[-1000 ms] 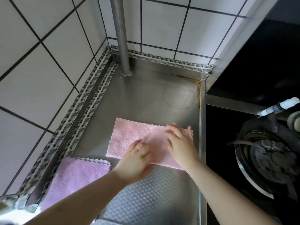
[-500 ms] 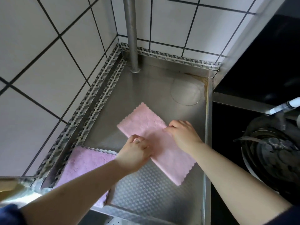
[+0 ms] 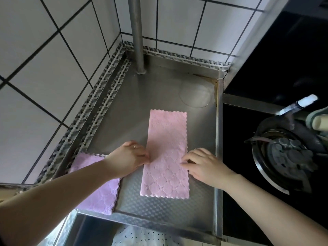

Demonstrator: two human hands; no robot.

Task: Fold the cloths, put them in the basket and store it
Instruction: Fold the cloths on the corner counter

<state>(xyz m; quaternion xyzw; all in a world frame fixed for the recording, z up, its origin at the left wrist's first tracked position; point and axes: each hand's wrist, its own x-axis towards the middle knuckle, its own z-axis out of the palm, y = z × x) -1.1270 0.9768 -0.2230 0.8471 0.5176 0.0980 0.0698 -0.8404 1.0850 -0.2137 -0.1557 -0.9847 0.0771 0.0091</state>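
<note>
Between both hands (image 3: 130, 159) (image 3: 204, 165) lies the folded pink cloth (image 3: 166, 155).

Two cloths lie on the steel counter (image 3: 159, 89): one pink cloth (image 3: 166, 153), folded into a long strip at the centre of the frame, and one purple cloth (image 3: 99, 190) at lower left. Two hands are in view, the left hand (image 3: 127, 159) and the right hand (image 3: 205, 164), one at each long edge of the pink strip. One metal pipe (image 3: 137, 32) rises at top centre. One gas burner (image 3: 284, 157) sits at right.
</note>
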